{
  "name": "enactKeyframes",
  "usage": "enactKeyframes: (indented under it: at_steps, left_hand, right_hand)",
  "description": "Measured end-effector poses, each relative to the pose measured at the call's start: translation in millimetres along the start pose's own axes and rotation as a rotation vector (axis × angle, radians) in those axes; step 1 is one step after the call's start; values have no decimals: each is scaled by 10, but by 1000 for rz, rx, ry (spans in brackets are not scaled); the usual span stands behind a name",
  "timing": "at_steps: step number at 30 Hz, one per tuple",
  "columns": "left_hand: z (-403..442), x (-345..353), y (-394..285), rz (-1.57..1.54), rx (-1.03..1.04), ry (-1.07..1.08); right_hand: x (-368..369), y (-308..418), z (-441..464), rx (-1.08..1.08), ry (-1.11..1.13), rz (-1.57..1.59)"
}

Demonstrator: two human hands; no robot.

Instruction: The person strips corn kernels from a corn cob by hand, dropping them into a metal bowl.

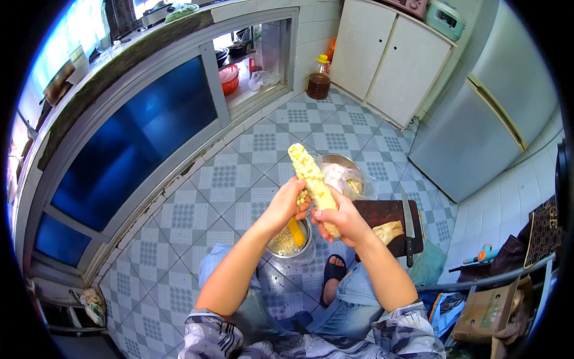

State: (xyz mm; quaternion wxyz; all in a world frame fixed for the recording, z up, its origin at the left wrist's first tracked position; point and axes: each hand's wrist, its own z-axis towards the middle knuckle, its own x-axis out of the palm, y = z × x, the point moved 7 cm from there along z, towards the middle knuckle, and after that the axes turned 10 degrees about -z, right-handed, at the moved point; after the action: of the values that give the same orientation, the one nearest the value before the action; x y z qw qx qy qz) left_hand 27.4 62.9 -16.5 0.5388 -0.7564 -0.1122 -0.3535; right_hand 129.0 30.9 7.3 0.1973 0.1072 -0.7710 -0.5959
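Note:
A pale corn cob (309,173), partly stripped of its kernels, is held up tilted in front of me. My right hand (342,219) is wrapped round its lower end. My left hand (289,202) is closed against the cob's left side, its thumb at the cob and loose corn kernels (303,196) in its curled fingers. Below the hands a metal bowl (291,255) holds many kernels. A long yellow piece (297,232), looking like an ear of corn, leans in it, partly hidden by my left hand.
At right on the floor, a dark cutting board (382,209) bears a knife (409,230) and a pale husk-like piece (388,232). Behind the cob stands a metal basin (339,159) with plastic bags. An oil bottle (318,79), fridge (478,113) and cardboard box (487,311) stand around.

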Motion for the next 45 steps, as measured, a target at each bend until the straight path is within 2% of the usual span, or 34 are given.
enactKeyframes:
  at_steps: [2,4,13,17,19,20,22,26,28,29,31,34,38,43,45]
  left_hand:
    - [-24,-14,-25,90,33,-59]
    - [-31,-41,-14,107,47,-75]
    - [-43,-76,-27,183,92,-186]
    - [-3,-96,-51,166,114,-148]
    - [3,-86,-9,-53,-44,-58]
    - [33,-97,13,-51,-45,-56]
    - [114,-164,142,-294,-80,-53]
    - [241,-350,282,-348,-113,-22]
    - [257,-317,245,-467,-53,117]
    - [280,-304,291,-468,-52,114]
    - [230,-376,268,-338,33,-326]
    - [224,-454,255,-187,55,-305]
    - [192,-373,200,-296,153,-258]
    - [133,-404,127,66,271,-342]
    - [136,-408,123,92,276,-324]
  right_hand:
    - [15,-40,9,1,-13,-62]
    - [12,-63,30,-93,-73,-229]
    - [67,-99,52,-26,-62,-193]
    - [96,-83,46,-56,-57,-120]
    - [94,-47,41,-21,-68,-63]
    - [81,-43,46,-23,-70,-62]
    - [76,-45,58,-51,-46,11]
    - [66,-98,129,-83,-63,58]
    - [56,-106,162,-90,-100,-47]
    - [51,-108,179,-88,-98,-46]
    - [59,-142,216,-35,-51,-50]
    - [73,-156,269,-9,18,38]
    - [66,-230,330,2,56,77]
    - [124,-170,303,-28,47,108]
    - [133,-175,299,-27,41,114]
